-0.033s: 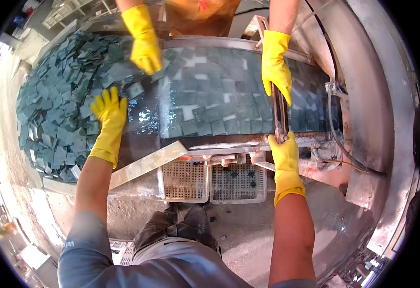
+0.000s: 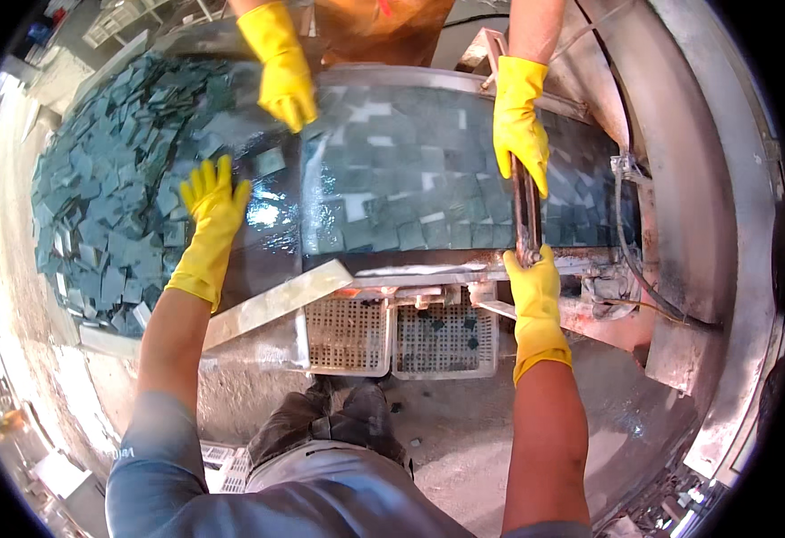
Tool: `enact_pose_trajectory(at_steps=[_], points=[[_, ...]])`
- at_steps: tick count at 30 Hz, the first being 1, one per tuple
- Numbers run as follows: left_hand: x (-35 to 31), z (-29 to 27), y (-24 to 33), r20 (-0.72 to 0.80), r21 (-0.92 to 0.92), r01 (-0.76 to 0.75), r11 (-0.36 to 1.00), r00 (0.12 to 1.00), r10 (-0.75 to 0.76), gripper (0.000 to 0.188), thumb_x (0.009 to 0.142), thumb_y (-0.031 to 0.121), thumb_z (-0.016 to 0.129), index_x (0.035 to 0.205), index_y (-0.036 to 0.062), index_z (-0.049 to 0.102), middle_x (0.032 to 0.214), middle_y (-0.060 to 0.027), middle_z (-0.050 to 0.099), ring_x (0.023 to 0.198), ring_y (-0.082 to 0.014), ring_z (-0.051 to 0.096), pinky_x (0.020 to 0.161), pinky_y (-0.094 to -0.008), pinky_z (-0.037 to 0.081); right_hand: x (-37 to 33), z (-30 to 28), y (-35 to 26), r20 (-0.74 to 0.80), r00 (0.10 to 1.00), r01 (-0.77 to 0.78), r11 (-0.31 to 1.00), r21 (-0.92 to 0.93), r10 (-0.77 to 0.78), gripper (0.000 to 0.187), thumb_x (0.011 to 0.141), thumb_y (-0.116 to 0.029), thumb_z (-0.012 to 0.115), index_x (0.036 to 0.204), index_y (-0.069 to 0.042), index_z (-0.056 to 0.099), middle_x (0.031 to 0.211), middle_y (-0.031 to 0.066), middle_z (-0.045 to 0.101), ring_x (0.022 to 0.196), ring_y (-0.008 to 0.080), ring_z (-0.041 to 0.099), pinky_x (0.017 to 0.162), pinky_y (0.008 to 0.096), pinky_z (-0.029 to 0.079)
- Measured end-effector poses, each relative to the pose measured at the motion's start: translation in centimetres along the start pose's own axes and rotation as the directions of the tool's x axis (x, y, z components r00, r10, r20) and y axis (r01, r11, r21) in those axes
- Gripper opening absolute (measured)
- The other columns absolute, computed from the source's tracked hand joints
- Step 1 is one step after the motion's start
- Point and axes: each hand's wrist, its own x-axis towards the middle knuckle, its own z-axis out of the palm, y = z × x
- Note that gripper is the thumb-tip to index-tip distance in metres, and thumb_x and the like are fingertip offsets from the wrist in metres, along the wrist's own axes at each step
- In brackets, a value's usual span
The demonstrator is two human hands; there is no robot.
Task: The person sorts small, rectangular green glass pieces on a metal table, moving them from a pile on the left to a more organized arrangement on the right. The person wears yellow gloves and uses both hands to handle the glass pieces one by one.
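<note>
My left hand [image 2: 215,215], in a yellow rubber glove, has its fingers spread over the wet dark surface [image 2: 271,255] beside a heap of square blue-green tiles [image 2: 110,197]. One loose tile [image 2: 270,161] lies just beyond its fingertips. My right hand [image 2: 534,300], gloved alike, is closed round the near end of a metal bar [image 2: 526,215]. This bar lies across a belt [image 2: 366,209] covered with tiles in rough rows. Opposite me, a co-worker's gloved hand [image 2: 520,134] holds the bar's far end. The co-worker's other hand [image 2: 287,94] hovers near the belt's far left corner.
Below the belt's near edge stand two white plastic crates [image 2: 348,341], the right one with a few dark pieces in it. A pale angled board [image 2: 276,305] borders the heap's near side. A hose [image 2: 625,229] and metal fittings sit at the right end.
My left hand has shifted slightly right, and the loose tile has slid right and a little away. The co-worker's hand at left has moved up and right. The bar stays nearly in place.
</note>
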Motion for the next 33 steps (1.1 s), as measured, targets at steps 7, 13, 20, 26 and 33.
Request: enact_pose_trajectory(at_steps=[7,13,20,26,33], points=[[-2.0,-9.6,-5.2,-0.213,-0.215,-0.299,0.929,0.943,0.255,0.067,0.091,0.026,0.082,0.152,0.008,0.059,0.149,-0.0231,0.062,0.14,-0.0458,0.054,0.119,-0.0566,0.039,0.1,-1.4,2.3,-0.034,0.999,0.021,1.0,-0.015,-0.021,0.055,0.085,-0.044,0.085,0.119,-0.004,0.066,0.099,0.0192,0.079,0.095,0.0436,0.075,0.083,0.0491,0.058],[-4.5,-4.2,-8.2,0.049,0.326,0.36,0.874,0.917,-0.396,0.09,0.097,0.072,0.059,0.17,0.0255,0.035,0.17,-0.0306,0.034,0.156,-0.0513,0.032,0.119,-0.0783,0.019,-0.1,-1.3,0.9,-0.015,1.0,-0.006,0.999,-0.048,0.005,0.057,0.085,-0.046,0.084,0.119,-0.004,0.066,0.103,0.0209,0.079,0.099,0.0438,0.075,0.085,0.0492,0.058],[-2.4,-2.3,1.9,0.177,0.014,0.222,0.975,0.959,-0.221,0.085,0.101,0.065,0.057,0.169,0.017,0.037,0.167,-0.0232,0.045,0.154,-0.0465,0.039,0.122,-0.0758,0.016,1.1,-0.1,3.6,-0.041,0.999,0.014,1.0,-0.022,-0.015,0.056,0.084,-0.049,0.084,0.118,-0.006,0.067,0.102,0.0211,0.079,0.099,0.0449,0.075,0.084,0.0504,0.058],[-3.1,-4.8,1.2,0.072,-0.364,-0.178,0.914,0.973,0.218,0.079,0.096,0.042,0.075,0.164,0.0151,0.046,0.164,-0.0229,0.048,0.15,-0.0501,0.042,0.128,-0.0641,0.022,1.1,-0.1,3.7,-0.056,0.998,0.014,0.998,-0.064,-0.018,0.056,0.085,-0.05,0.083,0.12,-0.008,0.067,0.104,0.0196,0.08,0.1,0.0449,0.075,0.085,0.0502,0.059],[-5.8,-8.7,0.6,0.008,-0.335,-0.467,0.818,0.867,0.498,0.08,0.085,0.032,0.083,0.158,0.0166,0.054,0.165,-0.0221,0.044,0.151,-0.0467,0.04,0.128,-0.0608,0.026,0.1,-0.9,1.6,-0.01,1.0,-0.02,0.999,-0.047,0.02,0.054,0.085,-0.045,0.085,0.119,-0.008,0.067,0.103,0.0195,0.08,0.099,0.0438,0.076,0.084,0.0495,0.059]])
